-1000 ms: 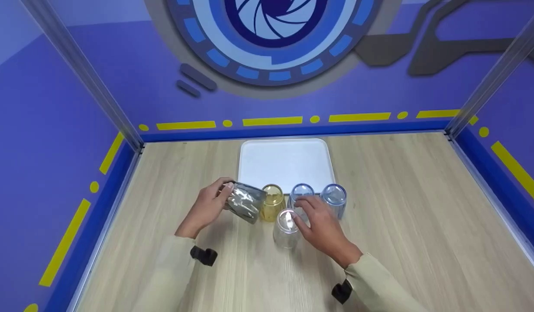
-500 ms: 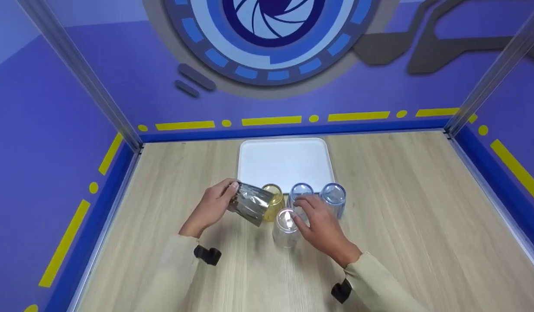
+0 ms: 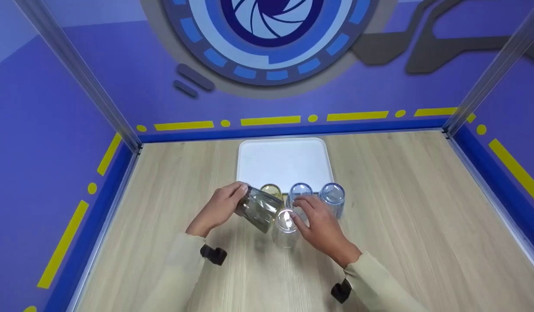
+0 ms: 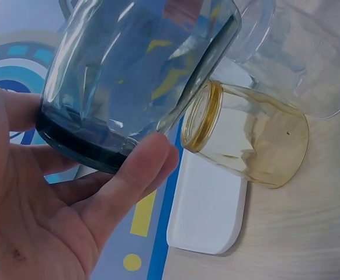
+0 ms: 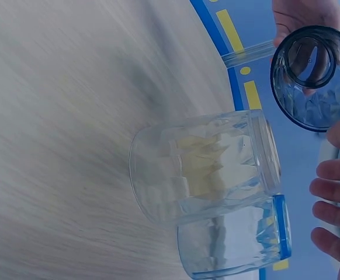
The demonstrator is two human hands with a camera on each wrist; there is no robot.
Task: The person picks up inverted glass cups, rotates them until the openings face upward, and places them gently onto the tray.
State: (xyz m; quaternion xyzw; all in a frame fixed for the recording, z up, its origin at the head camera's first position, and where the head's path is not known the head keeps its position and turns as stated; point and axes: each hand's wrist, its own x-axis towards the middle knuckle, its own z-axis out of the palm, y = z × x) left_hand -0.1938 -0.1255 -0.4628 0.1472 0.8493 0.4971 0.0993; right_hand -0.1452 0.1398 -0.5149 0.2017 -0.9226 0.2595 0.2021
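Note:
My left hand (image 3: 219,208) grips a smoky grey glass (image 3: 260,211) by its base end, tilted so its mouth faces right and down. In the left wrist view, thumb and fingers pinch around the thick dark base. Behind the grey glass, partly covered by it, an upside-down yellow glass (image 4: 263,137) stands on the table. My right hand (image 3: 321,225) hovers with loosely bent fingers over an upside-down clear glass (image 3: 286,234) and the nearer blue glass (image 3: 299,189). In the right wrist view, its fingers are apart from each other and hold nothing.
A second blue glass (image 3: 332,197) stands upside down to the right of the first. Behind the glasses lies a white tray (image 3: 284,160) near the back wall. Patterned blue panels enclose the wooden table (image 3: 392,208) at the back and both sides.
My left hand has carried the grey glass rightward and slightly toward me, so it now covers more of the yellow glass and comes near the clear one. My right hand has stayed in place.

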